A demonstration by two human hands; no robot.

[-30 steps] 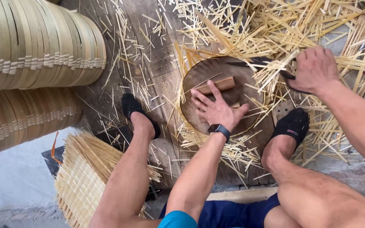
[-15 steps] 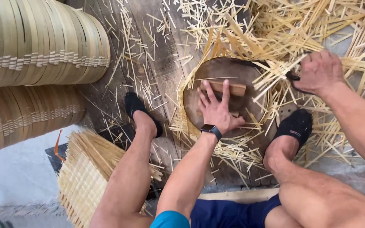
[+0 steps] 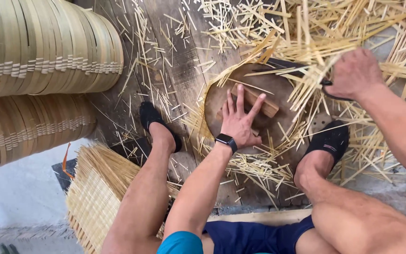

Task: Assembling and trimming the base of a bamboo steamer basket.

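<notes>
Between my two black shoes, my left hand (image 3: 238, 120) lies flat with fingers spread on the small wooden block (image 3: 255, 101) at the middle of the round chopping block (image 3: 222, 94); its grip presses down and pinches nothing. At about two o'clock from it, my right hand (image 3: 353, 73) is closed on a dark handle (image 3: 327, 84) among the bamboo strips (image 3: 306, 80). I judge I am steadying the block for a cut, so next the blade must land clear of my fingers.
</notes>
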